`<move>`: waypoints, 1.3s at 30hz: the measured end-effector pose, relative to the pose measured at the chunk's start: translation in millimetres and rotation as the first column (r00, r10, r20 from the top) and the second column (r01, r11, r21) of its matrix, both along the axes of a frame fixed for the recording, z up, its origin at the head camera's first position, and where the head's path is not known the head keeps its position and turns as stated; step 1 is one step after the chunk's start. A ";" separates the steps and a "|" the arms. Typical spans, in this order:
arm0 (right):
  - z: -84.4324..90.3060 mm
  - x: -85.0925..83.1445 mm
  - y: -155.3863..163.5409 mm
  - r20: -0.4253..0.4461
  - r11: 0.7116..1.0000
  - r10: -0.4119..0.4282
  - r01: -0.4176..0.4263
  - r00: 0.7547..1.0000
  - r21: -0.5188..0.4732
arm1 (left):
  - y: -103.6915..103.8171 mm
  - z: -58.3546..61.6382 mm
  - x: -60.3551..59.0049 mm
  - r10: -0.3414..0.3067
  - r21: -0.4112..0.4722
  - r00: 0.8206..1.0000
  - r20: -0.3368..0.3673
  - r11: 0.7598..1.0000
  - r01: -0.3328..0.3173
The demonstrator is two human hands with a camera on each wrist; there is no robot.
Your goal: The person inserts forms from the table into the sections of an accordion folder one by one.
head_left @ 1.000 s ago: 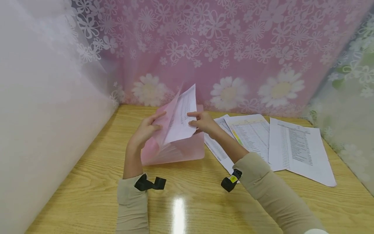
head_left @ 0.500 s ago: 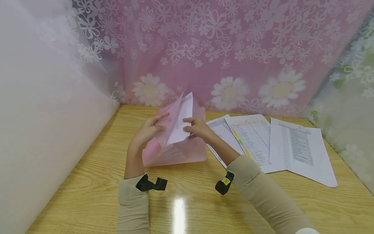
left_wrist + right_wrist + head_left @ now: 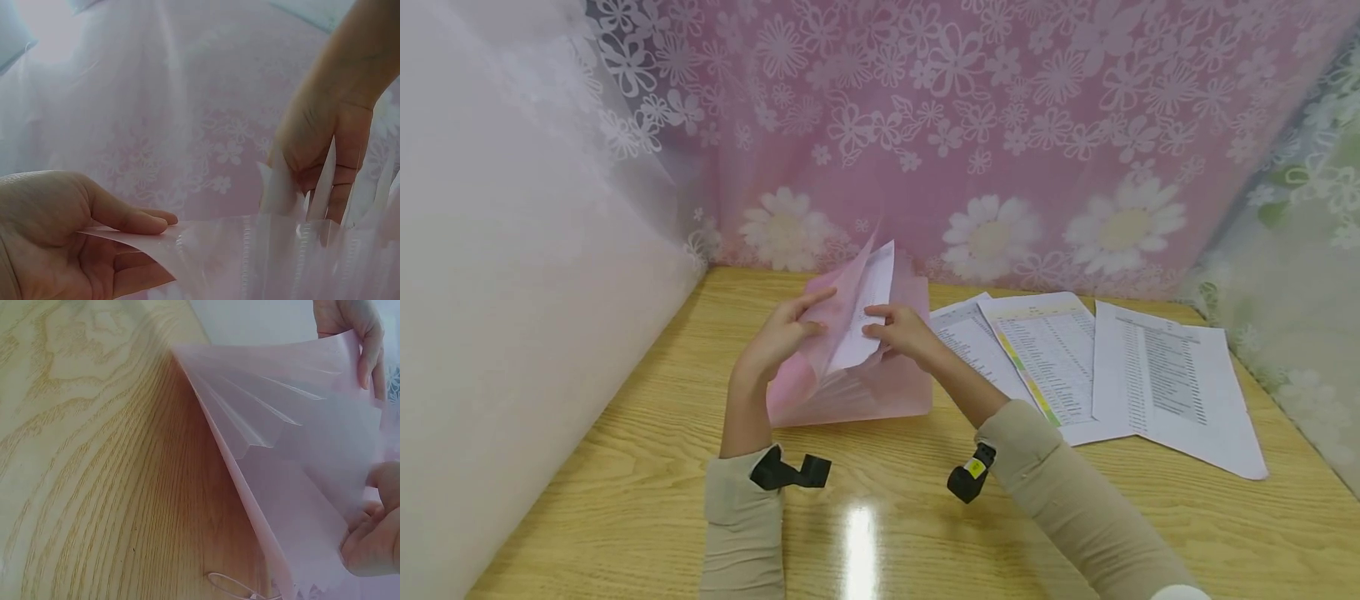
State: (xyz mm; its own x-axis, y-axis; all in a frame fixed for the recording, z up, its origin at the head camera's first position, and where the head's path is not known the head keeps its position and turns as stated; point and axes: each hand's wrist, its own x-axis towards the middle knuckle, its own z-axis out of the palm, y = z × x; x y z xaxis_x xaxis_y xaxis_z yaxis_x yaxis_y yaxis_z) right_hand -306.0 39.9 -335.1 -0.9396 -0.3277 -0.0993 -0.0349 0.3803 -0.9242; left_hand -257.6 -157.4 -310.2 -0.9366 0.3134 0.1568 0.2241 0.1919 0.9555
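Pink expanding folder (image 3: 857, 392) stands on the worktop (image 3: 625, 467), pockets fanned open upward. Left hand (image 3: 778, 337) grips the folder's front flap, thumb on one face and fingers on the other, pulling it away from the pockets. Right hand (image 3: 902, 329) pinches a printed sheet (image 3: 865, 312) that sits partly inside a pocket, upper half sticking out above the folder. To the right of the folder, three more printed sheets (image 3: 1157, 383) lie flat, overlapping.

Bright even light; glare patch on table (image 3: 859, 542); wrist views soft.
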 end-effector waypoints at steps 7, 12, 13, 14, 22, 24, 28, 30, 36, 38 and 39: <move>7.8 4.6 2.6 -0.009 1.000 -0.010 0.011 1.000 0.008 | -1.6 -0.7 -1.6 0.027 0.009 0.999 0.018 1.000 -0.027; 7.5 5.6 0.9 -0.010 1.000 -0.025 0.025 1.000 -0.012 | -3.1 1.1 -0.9 0.042 0.024 0.999 0.027 0.999 -0.043; 6.9 5.9 0.1 -0.015 1.000 -0.030 0.029 0.999 -0.009 | -3.3 1.6 -0.7 0.044 0.022 0.999 0.026 0.999 -0.044; 6.2 6.2 -0.8 -0.021 0.999 -0.032 0.032 0.999 -0.006 | -3.5 1.9 -0.6 0.044 0.024 0.999 0.028 0.999 -0.045; 2.6 9.1 -6.7 -0.090 0.995 -0.033 0.041 0.995 0.090 | -1.8 2.9 1.8 0.033 0.013 0.999 0.034 0.999 -0.034; 3.3 10.0 -6.8 -0.078 0.995 -0.035 0.042 0.996 0.093 | -1.6 2.7 2.2 0.034 0.012 0.999 0.036 0.999 -0.035; 5.6 10.6 -5.3 -0.054 0.998 -0.041 0.044 0.998 0.055 | -2.3 1.8 1.1 0.039 0.007 0.999 0.034 0.999 -0.040; 7.7 10.9 -3.3 -0.055 0.999 -0.043 0.045 0.998 0.027 | -2.6 1.4 0.2 0.042 0.004 0.999 0.033 0.999 -0.042; 15.8 11.7 8.0 -0.089 0.997 -0.059 0.054 0.994 -0.056 | -3.8 0.2 -1.4 0.042 0.021 0.998 0.041 0.999 -0.043; 18.0 11.6 14.1 -0.088 0.994 -0.065 0.057 0.994 -0.091 | -4.5 -0.3 -1.8 0.038 0.028 0.998 0.043 0.999 -0.039; 18.6 11.3 17.9 -0.090 0.992 -0.063 0.053 0.994 -0.112 | -5.1 -0.6 -2.1 0.035 0.031 0.998 0.043 0.999 -0.037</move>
